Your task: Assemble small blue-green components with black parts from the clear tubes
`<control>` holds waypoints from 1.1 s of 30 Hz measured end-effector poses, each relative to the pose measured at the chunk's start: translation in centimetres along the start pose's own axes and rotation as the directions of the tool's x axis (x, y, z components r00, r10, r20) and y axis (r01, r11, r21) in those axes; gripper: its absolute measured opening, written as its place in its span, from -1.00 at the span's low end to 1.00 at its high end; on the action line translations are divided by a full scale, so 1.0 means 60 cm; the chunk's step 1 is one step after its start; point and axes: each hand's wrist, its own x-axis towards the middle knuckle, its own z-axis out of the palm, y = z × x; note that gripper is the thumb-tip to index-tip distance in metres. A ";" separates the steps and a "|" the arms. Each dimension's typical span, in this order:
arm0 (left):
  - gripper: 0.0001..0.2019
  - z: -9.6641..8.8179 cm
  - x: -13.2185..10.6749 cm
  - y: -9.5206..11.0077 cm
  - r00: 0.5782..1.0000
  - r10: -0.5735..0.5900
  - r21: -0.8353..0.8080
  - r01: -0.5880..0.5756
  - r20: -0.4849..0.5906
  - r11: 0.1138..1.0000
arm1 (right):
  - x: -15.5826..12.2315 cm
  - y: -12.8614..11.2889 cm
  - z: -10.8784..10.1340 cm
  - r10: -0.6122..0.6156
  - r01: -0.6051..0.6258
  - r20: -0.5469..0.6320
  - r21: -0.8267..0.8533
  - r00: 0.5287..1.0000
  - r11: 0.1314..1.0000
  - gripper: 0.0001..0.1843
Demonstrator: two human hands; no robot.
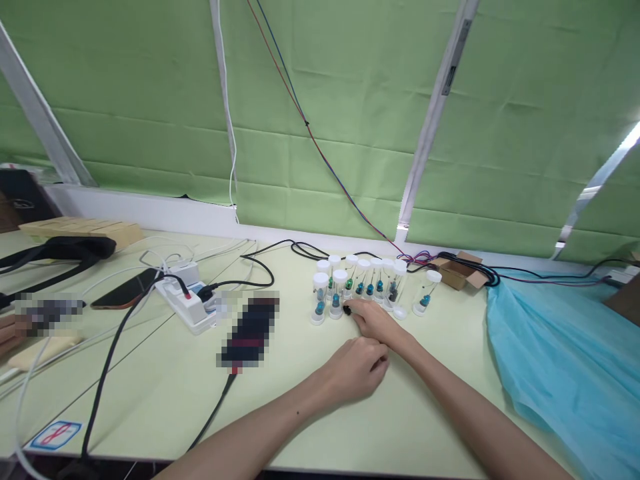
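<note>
My right hand (373,321) rests on the table with its fingers bent. At its fingertips is a small black piece (347,310), which the fingers seem to pinch. My left hand (357,367) is curled closed just in front of the right one; whatever is inside it, if anything, is hidden. Beyond the right hand stand several clear tubes with white caps, among them a front tube (319,300) and a nearby tube (339,295). Small blue or green pieces with thin stems sit inside them. Another capped tube (427,293) stands apart to the right. A loose white cap (399,312) lies beside my right hand.
Left of my hands lies a blurred dark device (250,333) with a cable. A white power strip (187,303) and a dark phone (125,289) are farther left. Behind the tubes are an open cardboard box (457,272) and black cables. Blue sheeting (560,353) covers the right side.
</note>
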 end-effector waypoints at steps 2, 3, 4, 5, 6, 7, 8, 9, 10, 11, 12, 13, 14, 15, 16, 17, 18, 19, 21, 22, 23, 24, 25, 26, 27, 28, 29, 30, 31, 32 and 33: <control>-0.79 0.001 0.000 0.000 1.000 0.005 0.010 -0.005 -0.004 1.000 | -0.005 0.000 -0.004 0.011 -0.011 -0.002 -0.006 1.000 1.000 -0.55; -0.78 0.001 0.000 -0.001 1.000 0.013 0.024 -0.013 -0.008 1.000 | -0.008 0.000 -0.006 0.017 -0.017 -0.004 -0.007 1.000 1.000 -0.56; -0.78 0.002 0.001 -0.001 1.000 0.024 0.042 -0.024 -0.013 0.999 | -0.011 0.000 -0.008 0.021 -0.021 -0.006 -0.005 1.000 1.000 -0.58; -0.78 0.002 0.001 -0.002 0.999 0.037 0.060 -0.036 -0.020 0.998 | -0.015 0.000 -0.010 0.019 -0.019 -0.008 0.001 1.000 1.000 -0.59; -0.77 0.003 0.001 -0.002 0.998 0.050 0.076 -0.048 -0.024 0.996 | -0.019 -0.001 -0.013 0.015 -0.015 -0.008 0.010 1.000 1.000 -0.60; -0.77 0.004 0.001 -0.003 0.998 0.061 0.090 -0.058 -0.028 0.994 | -0.023 -0.002 -0.015 0.009 -0.008 -0.008 0.021 1.000 1.000 -0.60; -0.77 0.004 0.001 -0.004 0.997 0.070 0.099 -0.066 -0.030 0.993 | -0.027 -0.003 -0.017 0.005 -0.004 -0.008 0.031 1.000 0.999 -0.61; -0.77 0.005 0.001 -0.004 0.997 0.077 0.105 -0.073 -0.031 0.992 | -0.031 -0.004 -0.019 0.005 -0.004 -0.008 0.042 1.000 0.999 -0.61; -0.77 0.005 0.001 -0.004 0.996 0.085 0.109 -0.081 -0.031 0.991 | -0.035 -0.005 -0.021 0.010 -0.010 -0.008 0.051 1.000 0.999 -0.62; -0.77 0.005 0.001 -0.005 0.995 0.093 0.109 -0.089 -0.031 0.990 | -0.039 -0.006 -0.023 0.018 -0.018 -0.008 0.060 1.000 0.998 -0.63; -0.78 0.005 0.001 -0.005 0.995 0.099 0.108 -0.095 -0.032 0.990 | -0.042 -0.007 -0.024 0.025 -0.025 -0.010 0.069 1.000 0.997 -0.63; -0.79 0.005 0.001 -0.005 0.994 0.103 0.102 -0.099 -0.033 0.990 | -0.044 -0.008 -0.025 0.031 -0.030 -0.013 0.078 0.999 0.997 -0.64; -0.80 0.005 0.001 -0.005 0.994 0.104 0.094 -0.101 -0.032 0.991 | -0.046 -0.008 -0.026 0.032 -0.031 -0.017 0.089 0.999 0.996 -0.64; -0.80 0.005 0.001 -0.005 0.995 0.100 0.083 -0.097 -0.030 0.992 | -0.047 -0.008 -0.026 0.031 -0.029 -0.021 0.101 0.999 0.995 -0.65; -0.80 0.004 0.001 -0.004 0.995 0.092 0.071 -0.090 -0.028 0.993 | -0.048 -0.008 -0.026 0.027 -0.024 -0.027 0.112 0.999 0.993 -0.66; -0.80 0.004 0.001 -0.004 0.996 0.082 0.060 -0.080 -0.026 0.995 | -0.048 -0.007 -0.026 0.021 -0.017 -0.029 0.122 0.999 0.992 -0.68; -0.81 0.004 0.001 -0.003 0.997 0.071 0.047 -0.070 -0.023 0.996 | -0.047 -0.006 -0.025 0.014 -0.010 -0.032 0.129 0.999 0.992 -0.70; -0.81 0.003 0.001 -0.002 0.998 0.061 0.035 -0.060 -0.021 0.998 | -0.047 -0.006 -0.025 0.008 -0.004 -0.035 0.135 0.999 0.991 -0.71; -0.83 0.002 0.002 -0.001 0.999 0.045 0.017 -0.045 -0.026 0.999 | -0.046 -0.005 -0.023 0.001 0.005 -0.042 0.144 0.999 0.990 -0.73; -0.84 0.001 0.003 0.000 0.999 0.038 0.013 -0.037 -0.032 0.999 | -0.046 -0.006 -0.023 0.002 0.005 -0.049 0.148 0.999 0.989 -0.73; -0.85 0.000 0.003 0.000 0.999 0.028 0.013 -0.027 -0.041 1.000 | -0.046 -0.006 -0.023 0.005 0.004 -0.057 0.153 0.998 0.988 -0.72; -0.86 -0.001 0.004 -0.001 0.999 0.015 0.018 -0.014 -0.052 1.000 | -0.047 -0.007 -0.022 0.004 0.006 -0.061 0.157 0.998 0.988 -0.71; -0.87 -0.001 0.004 -0.002 0.998 -0.001 0.029 0.003 -0.063 1.000 | -0.047 -0.008 -0.022 0.000 0.010 -0.059 0.160 0.998 0.987 -0.70; -0.88 -0.002 0.005 -0.003 0.997 -0.020 0.042 0.023 -0.073 0.999 | -0.048 -0.009 -0.022 -0.006 0.015 -0.053 0.162 0.999 0.987 -0.69; -0.88 -0.002 0.006 -0.005 0.996 -0.040 0.055 0.045 -0.081 0.997 | -0.049 -0.010 -0.021 -0.011 0.018 -0.042 0.163 0.999 0.986 -0.67; -0.89 -0.002 0.007 -0.007 0.994 -0.060 0.067 0.066 -0.088 0.996 | -0.049 -0.010 -0.021 -0.013 0.018 -0.028 0.164 1.000 0.986 -0.64; -0.89 -0.002 0.008 -0.008 0.992 -0.080 0.076 0.087 -0.096 0.993 | -0.049 -0.010 -0.020 -0.012 0.015 -0.016 0.163 1.000 0.986 -0.61; -0.90 -0.002 0.009 -0.009 0.990 -0.099 0.082 0.108 -0.103 0.991 | -0.049 -0.010 -0.019 -0.007 0.009 -0.008 0.163 1.000 0.987 -0.58; -0.90 -0.001 0.010 -0.010 0.987 -0.118 0.084 0.128 -0.113 0.988 | -0.049 -0.009 -0.018 -0.001 0.001 -0.005 0.163 1.000 0.987 -0.57; -0.90 -0.001 0.010 -0.011 0.984 -0.132 0.086 0.143 -0.123 0.986 | -0.049 -0.009 -0.017 0.004 -0.004 -0.003 0.163 1.000 0.987 -0.55; -0.89 0.000 0.011 -0.011 0.981 -0.143 0.087 0.155 -0.134 0.984 | -0.049 -0.009 -0.017 0.007 -0.006 -0.002 0.163 1.000 0.987 -0.54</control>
